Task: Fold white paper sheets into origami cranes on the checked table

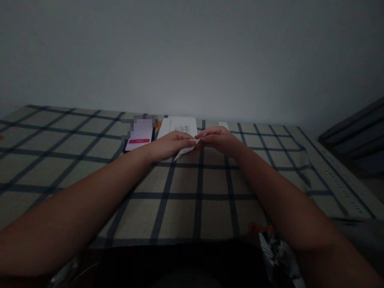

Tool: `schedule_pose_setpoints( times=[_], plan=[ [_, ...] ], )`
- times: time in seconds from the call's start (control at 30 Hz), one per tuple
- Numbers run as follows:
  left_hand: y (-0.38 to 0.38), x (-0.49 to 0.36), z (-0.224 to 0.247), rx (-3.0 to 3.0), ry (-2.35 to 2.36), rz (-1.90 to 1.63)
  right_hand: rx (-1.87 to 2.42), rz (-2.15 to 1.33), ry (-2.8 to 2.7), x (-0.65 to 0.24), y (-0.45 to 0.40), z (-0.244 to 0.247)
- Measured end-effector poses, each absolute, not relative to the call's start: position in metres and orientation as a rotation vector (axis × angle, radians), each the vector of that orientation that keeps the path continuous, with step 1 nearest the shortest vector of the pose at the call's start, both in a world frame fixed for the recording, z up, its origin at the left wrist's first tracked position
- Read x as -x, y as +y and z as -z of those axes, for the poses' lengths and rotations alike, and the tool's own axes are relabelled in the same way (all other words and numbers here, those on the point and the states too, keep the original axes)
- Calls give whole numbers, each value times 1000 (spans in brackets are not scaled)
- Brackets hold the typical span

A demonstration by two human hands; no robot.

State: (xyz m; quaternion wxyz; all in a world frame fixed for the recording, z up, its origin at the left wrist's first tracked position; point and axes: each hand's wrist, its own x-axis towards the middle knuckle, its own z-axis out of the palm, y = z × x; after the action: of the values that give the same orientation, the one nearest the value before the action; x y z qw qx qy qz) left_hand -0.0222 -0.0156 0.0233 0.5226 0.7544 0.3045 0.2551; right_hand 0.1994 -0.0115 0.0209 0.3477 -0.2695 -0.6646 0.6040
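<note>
A small piece of white paper (pixel 183 152) is held up just above the checked tablecloth, pinched between both hands. My left hand (pixel 172 144) grips it from the left, thumb on top. From the right, my right hand (pixel 220 140) closes its fingers on the paper's other side. The paper looks creased or folded, tilted with one corner pointing down toward me. Right behind the hands lies a white sheet or booklet (pixel 180 123) with dark print, partly covered by my left hand.
A phone (pixel 139 138) with a lit screen and a red button lies left of the white sheet. Another small white piece (pixel 223 125) shows behind my right hand. The checked tablecloth (pixel 183 218) reaches the grey wall (pixel 192 60). A shiny crumpled item (pixel 280 256) sits below the near edge.
</note>
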Motion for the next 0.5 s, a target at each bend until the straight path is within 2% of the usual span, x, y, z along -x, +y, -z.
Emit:
schedule_pose_setpoints(
  times=[0.33,0.5],
  plan=[
    [-21,17,-25,-1827,889,-786,838,-1352,-1732,-197,-12,-24],
    [-21,16,-21,-1816,955,-860,917,-1140,-1816,-196,-12,-23]
  ],
)
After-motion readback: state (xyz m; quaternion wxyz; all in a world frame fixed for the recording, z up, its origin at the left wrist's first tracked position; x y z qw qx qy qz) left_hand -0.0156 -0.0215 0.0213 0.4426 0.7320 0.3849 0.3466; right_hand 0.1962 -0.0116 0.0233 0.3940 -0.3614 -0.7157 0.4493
